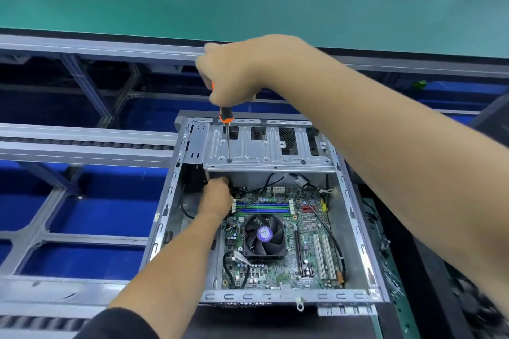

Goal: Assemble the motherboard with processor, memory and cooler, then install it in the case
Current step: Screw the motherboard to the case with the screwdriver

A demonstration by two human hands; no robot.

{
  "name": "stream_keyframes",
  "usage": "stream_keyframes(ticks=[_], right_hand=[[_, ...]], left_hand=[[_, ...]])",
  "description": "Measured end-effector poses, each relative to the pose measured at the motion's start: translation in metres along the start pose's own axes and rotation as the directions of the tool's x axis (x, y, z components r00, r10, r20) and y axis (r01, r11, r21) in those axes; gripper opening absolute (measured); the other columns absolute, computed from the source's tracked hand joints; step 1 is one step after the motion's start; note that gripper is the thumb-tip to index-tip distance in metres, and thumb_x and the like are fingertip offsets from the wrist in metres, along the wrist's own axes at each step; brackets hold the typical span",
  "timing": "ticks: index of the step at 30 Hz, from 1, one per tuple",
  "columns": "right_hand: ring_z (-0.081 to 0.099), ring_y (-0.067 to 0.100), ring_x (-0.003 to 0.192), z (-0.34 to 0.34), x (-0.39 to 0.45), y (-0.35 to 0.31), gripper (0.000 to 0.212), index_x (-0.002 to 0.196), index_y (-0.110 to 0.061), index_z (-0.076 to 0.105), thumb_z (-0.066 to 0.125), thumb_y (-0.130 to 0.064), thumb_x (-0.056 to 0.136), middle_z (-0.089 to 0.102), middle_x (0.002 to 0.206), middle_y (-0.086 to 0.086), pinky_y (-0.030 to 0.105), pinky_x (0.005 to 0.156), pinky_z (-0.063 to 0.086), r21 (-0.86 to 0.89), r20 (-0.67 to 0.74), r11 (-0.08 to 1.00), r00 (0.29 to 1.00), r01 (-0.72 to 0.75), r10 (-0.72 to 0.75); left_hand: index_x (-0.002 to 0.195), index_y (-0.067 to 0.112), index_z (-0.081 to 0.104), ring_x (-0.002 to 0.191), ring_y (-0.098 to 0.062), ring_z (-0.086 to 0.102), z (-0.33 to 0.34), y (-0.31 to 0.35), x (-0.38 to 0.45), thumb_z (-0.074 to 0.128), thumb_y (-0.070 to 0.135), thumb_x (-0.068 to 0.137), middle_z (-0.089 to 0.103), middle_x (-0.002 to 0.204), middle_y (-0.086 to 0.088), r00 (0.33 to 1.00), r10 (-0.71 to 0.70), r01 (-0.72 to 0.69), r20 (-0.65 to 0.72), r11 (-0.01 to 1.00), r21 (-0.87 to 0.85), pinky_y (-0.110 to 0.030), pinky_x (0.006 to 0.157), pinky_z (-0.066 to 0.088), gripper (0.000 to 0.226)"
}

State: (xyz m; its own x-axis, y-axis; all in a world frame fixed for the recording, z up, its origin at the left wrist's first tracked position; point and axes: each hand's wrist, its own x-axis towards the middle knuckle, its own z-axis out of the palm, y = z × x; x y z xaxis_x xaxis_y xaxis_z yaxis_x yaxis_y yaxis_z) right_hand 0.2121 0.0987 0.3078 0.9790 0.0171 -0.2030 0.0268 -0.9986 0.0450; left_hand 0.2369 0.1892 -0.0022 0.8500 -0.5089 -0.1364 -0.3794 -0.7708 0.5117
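An open grey metal case [355, 217] lies on its side with the green motherboard [308, 228] inside it. A black cooler fan [265, 235] sits on the board, below blue and green memory slots [261, 208]. My right hand [237, 74] grips an orange-and-black screwdriver [226, 129] upright, its tip in a hole of the drive bay bracket [264, 151]. My left hand [216, 195] reaches under that bracket at the board's top left corner; its fingertips are hidden, so what they touch is unclear.
Black cables [322, 215] run across the board's right side. A green conveyor belt [248, 5] passes behind the case. Grey aluminium rails [82, 143] and blue bins [82, 259] lie to the left. Dark parts lie at the far right.
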Motion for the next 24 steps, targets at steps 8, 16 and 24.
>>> stream_keyframes(ticks=[8, 16, 24], right_hand=[[0.041, 0.022, 0.053, 0.011, 0.0, 0.008, 0.03, 0.062, -0.015, 0.034, 0.05, -0.016, 0.088, 0.04, 0.064, 0.004, 0.03, 0.047, 0.03, 0.064, -0.182, 0.996, 0.981, -0.06, 0.071], [0.065, 0.026, 0.069, -0.002, -0.006, 0.003, 0.023, 0.091, -0.013, 0.059, 0.042, -0.012, 0.076, 0.063, 0.08, 0.006, 0.03, 0.054, 0.044, 0.044, 0.053, 0.998, 0.997, -0.055, 0.053], [0.045, 0.023, 0.05, 0.016, -0.006, 0.011, 0.032, 0.062, -0.014, 0.031, 0.045, -0.016, 0.091, 0.041, 0.062, 0.003, 0.029, 0.046, 0.033, 0.122, -0.208, 0.989, 0.972, -0.089, 0.113]], left_hand=[[0.074, 0.01, 0.049, 0.067, -0.026, 0.047, 0.0, 0.001, 0.0, 0.043, -0.017, 0.075, 0.049, 0.072, -0.01, 1.0, 0.006, -0.006, -0.012, 1.0, 0.001, -0.03, 0.062, 0.043, 0.027], [0.077, 0.008, 0.046, 0.068, -0.026, 0.047, -0.003, 0.001, -0.002, 0.043, -0.016, 0.074, 0.047, 0.071, -0.009, 0.999, 0.041, -0.042, 0.005, 0.998, 0.04, -0.033, 0.062, 0.045, 0.025], [0.076, 0.008, 0.047, 0.068, -0.028, 0.047, -0.004, 0.001, -0.002, 0.044, -0.014, 0.074, 0.045, 0.068, -0.006, 1.0, 0.01, -0.01, 0.017, 0.999, 0.035, -0.032, 0.06, 0.043, 0.022]])
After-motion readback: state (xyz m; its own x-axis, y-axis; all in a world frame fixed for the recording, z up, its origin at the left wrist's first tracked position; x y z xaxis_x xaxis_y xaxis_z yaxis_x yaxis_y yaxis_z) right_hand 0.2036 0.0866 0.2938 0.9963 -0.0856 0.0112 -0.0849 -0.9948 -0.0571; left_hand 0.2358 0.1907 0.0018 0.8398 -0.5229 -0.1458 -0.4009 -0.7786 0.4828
